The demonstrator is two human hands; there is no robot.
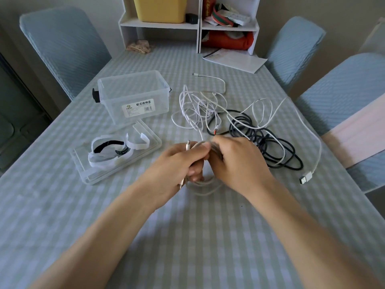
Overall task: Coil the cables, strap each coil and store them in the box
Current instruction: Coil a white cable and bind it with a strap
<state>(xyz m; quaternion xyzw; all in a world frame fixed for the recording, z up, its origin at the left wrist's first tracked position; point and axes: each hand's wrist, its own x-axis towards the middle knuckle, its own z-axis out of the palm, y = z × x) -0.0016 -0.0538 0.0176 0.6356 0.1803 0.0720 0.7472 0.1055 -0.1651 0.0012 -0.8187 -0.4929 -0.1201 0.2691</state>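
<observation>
My left hand [177, 165] grips a small coil of white cable [205, 185] at the table's middle, with a plug end sticking up above the thumb. My right hand [237, 161] pinches the same cable right beside it. The cable runs back into a tangle of white cables [198, 105]. A dark cable [268, 142] lies heaped to the right, and a white USB plug [305, 177] lies at the far right. The clear plastic box [133, 94] stands open and empty at the left. Its lid [145, 147] lies in front, holding white and black straps [112, 149].
A white shelf unit [189, 26] with a yellow bin stands at the table's far end, with papers [235, 59] beside it. Blue chairs [62, 42] surround the table. A pink cloth [358, 130] drapes over the right chair.
</observation>
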